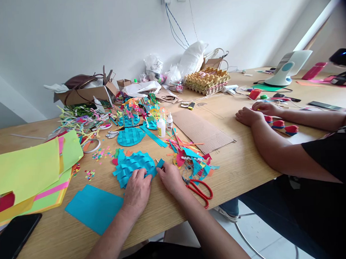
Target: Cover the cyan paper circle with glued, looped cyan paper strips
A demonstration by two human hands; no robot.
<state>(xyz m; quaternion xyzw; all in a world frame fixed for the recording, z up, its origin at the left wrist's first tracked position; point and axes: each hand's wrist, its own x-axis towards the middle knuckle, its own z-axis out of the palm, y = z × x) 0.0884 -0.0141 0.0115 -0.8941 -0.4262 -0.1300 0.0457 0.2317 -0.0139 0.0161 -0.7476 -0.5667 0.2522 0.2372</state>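
Observation:
My left hand [137,188] rests flat on a woven blue paper piece [135,161], its fingers near the right edge. Close beside it, my right hand [171,178] pinches a blue paper strip [160,163], whose end sticks up between thumb and finger. Red-handled scissors [201,190] lie by my right wrist. Blue paper sheets [92,207] are left of my left forearm. Behind the woven piece is another woven blue shape [130,136], with loose blue strips [154,137] next to it.
Two glue bottles [161,128] stand beyond my hands. Paper scraps [193,163] and a cardboard sheet [203,130] lie to the right, coloured paper [25,166] and a phone [17,239] to the left. A co-worker's hands [251,112] are at the right; egg trays [207,82] sit behind.

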